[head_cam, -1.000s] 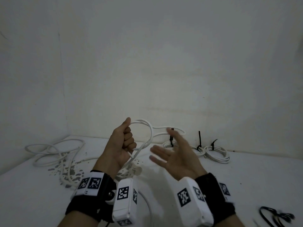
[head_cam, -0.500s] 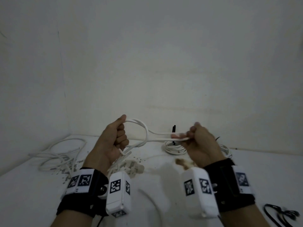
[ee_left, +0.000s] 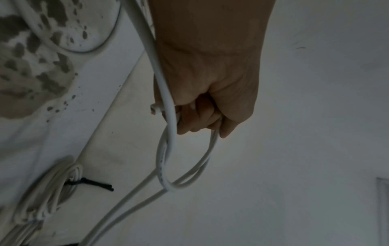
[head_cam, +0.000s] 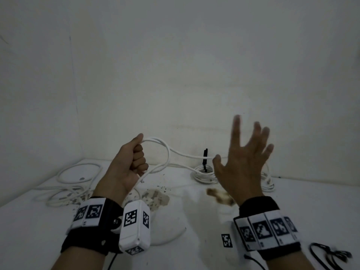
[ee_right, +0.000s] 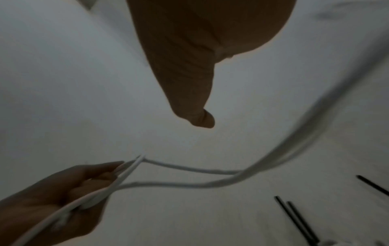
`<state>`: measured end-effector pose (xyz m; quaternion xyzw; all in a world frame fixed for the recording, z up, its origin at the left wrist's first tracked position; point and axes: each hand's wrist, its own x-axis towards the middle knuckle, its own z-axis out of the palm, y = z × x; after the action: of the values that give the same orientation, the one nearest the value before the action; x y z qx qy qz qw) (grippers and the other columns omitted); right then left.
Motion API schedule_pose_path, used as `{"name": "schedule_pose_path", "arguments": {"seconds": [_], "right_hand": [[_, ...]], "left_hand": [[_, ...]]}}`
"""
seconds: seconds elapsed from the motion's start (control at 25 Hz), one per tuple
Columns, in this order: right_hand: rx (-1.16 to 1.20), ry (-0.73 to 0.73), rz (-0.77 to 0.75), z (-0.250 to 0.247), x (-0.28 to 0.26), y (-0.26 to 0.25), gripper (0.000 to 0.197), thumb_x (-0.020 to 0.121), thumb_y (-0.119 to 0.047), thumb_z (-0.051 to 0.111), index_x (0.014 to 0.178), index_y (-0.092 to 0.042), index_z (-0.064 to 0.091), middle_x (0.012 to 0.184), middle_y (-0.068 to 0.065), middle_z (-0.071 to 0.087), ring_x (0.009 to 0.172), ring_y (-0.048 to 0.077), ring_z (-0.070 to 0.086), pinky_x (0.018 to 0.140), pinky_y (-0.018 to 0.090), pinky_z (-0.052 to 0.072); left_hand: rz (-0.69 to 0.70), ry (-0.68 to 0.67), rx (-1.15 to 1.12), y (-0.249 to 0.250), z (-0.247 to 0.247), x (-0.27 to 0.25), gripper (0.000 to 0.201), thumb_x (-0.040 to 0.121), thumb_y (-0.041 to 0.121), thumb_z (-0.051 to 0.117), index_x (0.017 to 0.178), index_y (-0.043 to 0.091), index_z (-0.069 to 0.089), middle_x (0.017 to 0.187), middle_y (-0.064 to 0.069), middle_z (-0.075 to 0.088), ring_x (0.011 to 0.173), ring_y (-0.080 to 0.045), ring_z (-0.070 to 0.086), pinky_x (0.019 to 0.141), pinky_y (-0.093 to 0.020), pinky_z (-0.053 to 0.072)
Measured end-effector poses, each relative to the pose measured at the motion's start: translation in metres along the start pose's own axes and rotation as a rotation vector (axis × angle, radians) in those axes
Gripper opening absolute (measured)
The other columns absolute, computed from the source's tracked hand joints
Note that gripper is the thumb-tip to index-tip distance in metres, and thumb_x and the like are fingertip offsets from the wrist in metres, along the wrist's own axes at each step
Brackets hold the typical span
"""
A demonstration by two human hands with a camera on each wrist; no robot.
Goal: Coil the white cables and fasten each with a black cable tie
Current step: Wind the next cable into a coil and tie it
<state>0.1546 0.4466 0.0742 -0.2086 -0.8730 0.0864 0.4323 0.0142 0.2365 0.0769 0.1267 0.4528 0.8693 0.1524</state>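
My right hand (head_cam: 241, 164) has let go, fingers spread; my left hand (head_cam: 129, 163) grips the cable (head_cam: 167, 152) (two white loops).

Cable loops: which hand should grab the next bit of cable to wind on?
The right hand, probably. It is open and holds nothing, raised beside the loose strands. The left hand is busy gripping the loops of cable, so letting go could undo them.
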Motion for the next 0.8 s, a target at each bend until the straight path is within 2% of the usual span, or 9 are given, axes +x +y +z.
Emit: {"name": "schedule_pose_path", "arguments": {"seconds": [0.04,0.12,0.16,0.24,0.32,0.44,0.52,0.64,0.8], "right_hand": [[-0.003,0.010,-0.121,0.003,-0.002,-0.010,0.071,0.088,-0.033,0.060,0.153,-0.026,0.032,0.157,0.021,0.020,0.150,0.041,0.006,0.119,0.058,-0.002],[0.204,-0.154,-0.292,0.014,-0.009,-0.024,0.037,0.092,-0.033,0.055,0.128,-0.026,0.060,0.132,0.011,0.054,0.132,0.034,0.044,0.116,0.054,0.029],[0.291,-0.290,-0.316,0.020,-0.013,-0.029,0.035,0.096,-0.032,0.053,0.129,-0.024,0.059,0.121,0.008,0.059,0.119,0.029,0.053,0.105,0.047,0.041],[0.336,-0.461,-0.330,0.035,-0.022,-0.033,0.042,0.100,-0.029,0.052,0.141,-0.023,0.045,0.117,0.006,0.059,0.107,0.026,0.055,0.091,0.042,0.047],[0.355,-0.435,-0.337,0.045,-0.028,-0.033,0.038,0.100,-0.028,0.054,0.136,-0.024,0.043,0.110,0.004,0.060,0.098,0.023,0.055,0.084,0.040,0.048],[0.271,-0.350,-0.335,0.049,-0.027,-0.024,0.012,0.102,-0.030,0.050,0.109,-0.022,0.057,0.092,0.001,0.063,0.083,0.022,0.057,0.070,0.037,0.048],[0.162,-0.271,-0.220,0.041,-0.017,-0.008,0.016,0.102,-0.029,0.048,0.094,-0.022,0.059,0.083,0.000,0.065,0.076,0.024,0.062,0.062,0.035,0.046],[0.128,-0.168,0.052,0.022,0.000,0.015,0.021,0.101,-0.021,0.048,0.087,-0.015,0.062,0.077,0.004,0.066,0.073,0.032,0.065,0.062,0.037,0.050],[0.723,-0.102,0.538,0.014,0.005,0.028,0.018,0.096,-0.001,0.046,0.089,0.003,0.063,0.076,0.017,0.063,0.045,0.034,0.065,0.049,0.044,0.060]], "left_hand": [[-0.005,-0.013,-0.005,0.000,0.003,-0.002,0.056,0.098,0.034,0.056,0.052,0.025,0.025,0.040,0.009,0.015,0.029,-0.007,0.013,0.037,-0.020,0.012],[-0.023,-0.038,-0.025,-0.002,0.009,-0.004,0.055,0.098,0.033,0.055,0.052,0.025,0.026,0.040,0.009,0.015,0.029,-0.006,0.013,0.038,-0.021,0.011],[-0.033,-0.054,-0.042,-0.003,0.013,-0.006,0.054,0.098,0.033,0.055,0.053,0.024,0.026,0.040,0.009,0.015,0.028,-0.006,0.013,0.037,-0.020,0.011],[-0.052,-0.083,-0.085,-0.003,0.019,-0.009,0.055,0.098,0.031,0.053,0.051,0.024,0.027,0.038,0.009,0.016,0.027,-0.006,0.013,0.035,-0.018,0.012],[-0.059,-0.099,-0.114,-0.002,0.022,-0.012,0.057,0.099,0.031,0.052,0.047,0.023,0.029,0.037,0.008,0.016,0.029,-0.007,0.010,0.034,-0.018,0.012],[-0.047,-0.084,-0.061,0.005,0.017,-0.012,0.058,0.099,0.034,0.052,0.047,0.024,0.028,0.038,0.009,0.015,0.029,-0.007,0.012,0.035,-0.019,0.013],[-0.030,-0.034,0.002,0.011,0.006,-0.009,0.059,0.098,0.036,0.054,0.047,0.025,0.028,0.041,0.008,0.015,0.030,-0.007,0.014,0.035,-0.020,0.014],[0.003,0.050,0.033,0.014,-0.010,-0.005,0.057,0.098,0.039,0.055,0.050,0.024,0.029,0.041,0.008,0.015,0.031,-0.007,0.014,0.035,-0.018,0.017],[0.071,0.135,0.113,0.013,-0.021,0.000,0.049,0.099,0.038,0.055,0.062,0.023,0.027,0.041,0.009,0.017,0.031,-0.007,0.014,0.034,-0.018,0.016]]}}
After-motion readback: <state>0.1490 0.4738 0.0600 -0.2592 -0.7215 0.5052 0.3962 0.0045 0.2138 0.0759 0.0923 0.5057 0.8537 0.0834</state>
